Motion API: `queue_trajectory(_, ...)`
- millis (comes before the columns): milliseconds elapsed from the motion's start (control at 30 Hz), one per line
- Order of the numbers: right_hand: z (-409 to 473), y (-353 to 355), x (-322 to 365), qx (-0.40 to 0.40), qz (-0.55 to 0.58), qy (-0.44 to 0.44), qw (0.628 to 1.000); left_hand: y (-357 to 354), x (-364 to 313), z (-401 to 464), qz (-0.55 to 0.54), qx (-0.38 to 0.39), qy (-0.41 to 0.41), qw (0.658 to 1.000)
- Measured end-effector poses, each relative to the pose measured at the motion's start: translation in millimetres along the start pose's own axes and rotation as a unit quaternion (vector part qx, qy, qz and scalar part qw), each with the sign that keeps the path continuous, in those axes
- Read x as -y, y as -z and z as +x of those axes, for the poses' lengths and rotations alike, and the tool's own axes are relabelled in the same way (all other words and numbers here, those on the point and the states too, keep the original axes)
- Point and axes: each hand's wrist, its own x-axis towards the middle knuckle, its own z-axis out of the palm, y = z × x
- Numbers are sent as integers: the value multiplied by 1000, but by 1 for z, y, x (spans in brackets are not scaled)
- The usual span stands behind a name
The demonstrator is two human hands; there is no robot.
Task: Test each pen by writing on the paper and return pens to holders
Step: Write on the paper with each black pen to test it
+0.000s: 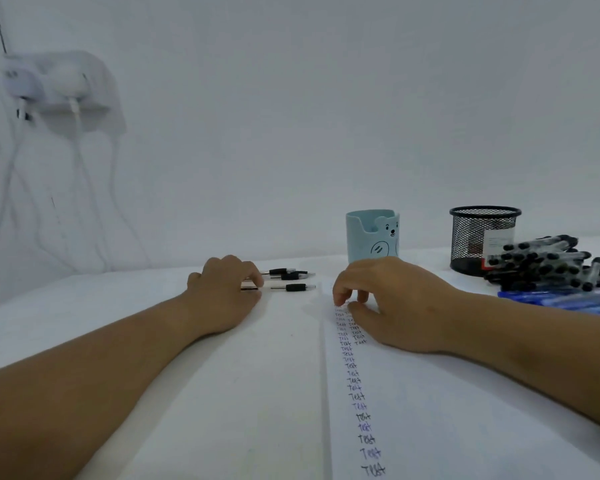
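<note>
The left hand (227,292) lies on the desk (118,306), its curled fingers (253,275) gripping the ends of loose pens (293,278) lying just right of them. The right hand (388,299) rests on the paper (430,410), fingers (340,292) curled at the top of the "Test" column; whether they pinch anything cannot be told. Beyond them stands the blue holder (371,237); the mesh holder (482,237) and pen pile (548,265) sit farther right.

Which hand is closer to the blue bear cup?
The right hand. It rests on the paper just in front of the blue bear cup. The left hand is farther off to the cup's left, by the loose pens.
</note>
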Motion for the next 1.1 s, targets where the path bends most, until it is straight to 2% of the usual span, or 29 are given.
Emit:
queue_trajectory(233,-1,0,0,-26,-12,-11,1000,3,-3,-7,-61,-20,-19,998)
queue_trajectory(333,-1,3,1,-71,-36,-4,997,8,-14,-15,-162,-78,-87,980)
queue_trajectory(433,3,4,1,-103,-111,16,988,14,-35,-28,-239,-128,-150,951)
queue_trajectory(500,6,4,-2,-140,-173,34,974,16,-48,-37,-277,-122,-152,941)
queue_trajectory(600,5,3,-5,-178,-195,55,963,17,-58,-43,-362,-83,-110,922)
queue_trajectory(667,4,4,-5,-181,-187,53,964,18,-62,-44,-469,-50,-82,878)
queue_trajectory(767,2,4,-7,-177,-160,12,971,22,-62,-43,-643,50,2,765)
queue_trajectory(800,2,3,-8,-176,-155,4,972,23,-60,-42,-663,86,20,743)
queue_trajectory(867,2,3,-9,-172,-154,-6,973,25,-57,-42,-678,137,29,721)
queue_trajectory(967,1,2,-9,-173,-154,-7,973,28,-56,-40,-712,171,34,681)
queue_trajectory(1100,3,-1,-6,-168,-164,10,972,30,-58,-40,-724,197,38,660)
